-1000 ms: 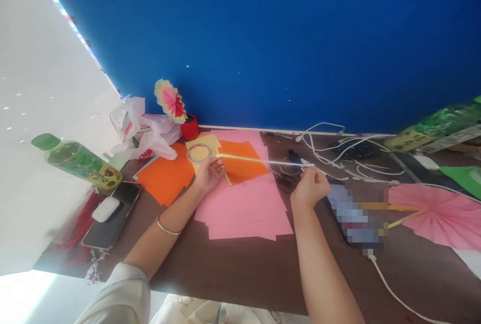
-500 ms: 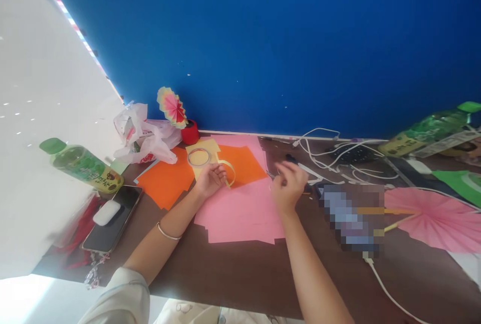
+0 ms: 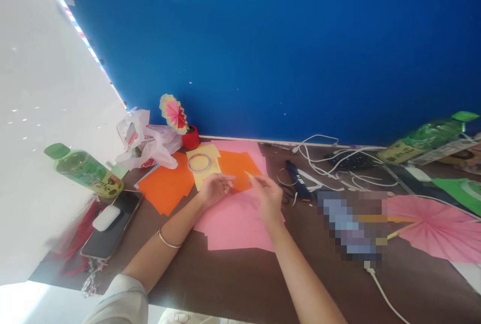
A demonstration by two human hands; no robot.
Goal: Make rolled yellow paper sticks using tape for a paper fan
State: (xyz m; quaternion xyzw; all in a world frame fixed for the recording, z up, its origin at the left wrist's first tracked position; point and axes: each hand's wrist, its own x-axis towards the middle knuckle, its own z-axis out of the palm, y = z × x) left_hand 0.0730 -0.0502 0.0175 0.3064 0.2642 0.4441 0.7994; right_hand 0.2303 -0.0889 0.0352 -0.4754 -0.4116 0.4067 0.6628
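My right hand (image 3: 269, 195) is closed in a pinch, with a small yellow paper strip (image 3: 248, 174) showing at its fingertips. Just across from it, my left hand (image 3: 218, 189) has its fingers loosely apart and I see nothing in them. Both hands hover over a stack of pink paper (image 3: 233, 234) and an orange sheet (image 3: 240, 161). A thin roll of tape (image 3: 199, 163) lies on yellow paper (image 3: 201, 181) beyond my left hand. More orange paper (image 3: 167, 186) is spread to the left.
At left are a green drink bottle (image 3: 84, 170), a phone (image 3: 120, 229) with a white case on it, and a plastic bag (image 3: 158, 146). A paper fan (image 3: 174, 112) stands in a red roll (image 3: 191, 137). Right: a dark cutter (image 3: 298, 181), white cables (image 3: 319, 164), a pink fan (image 3: 432, 224).
My right hand has moved left and pinches the yellow strip. The yellow loop at my left hand is no longer seen there, and the left fingers have stretched out somewhat.
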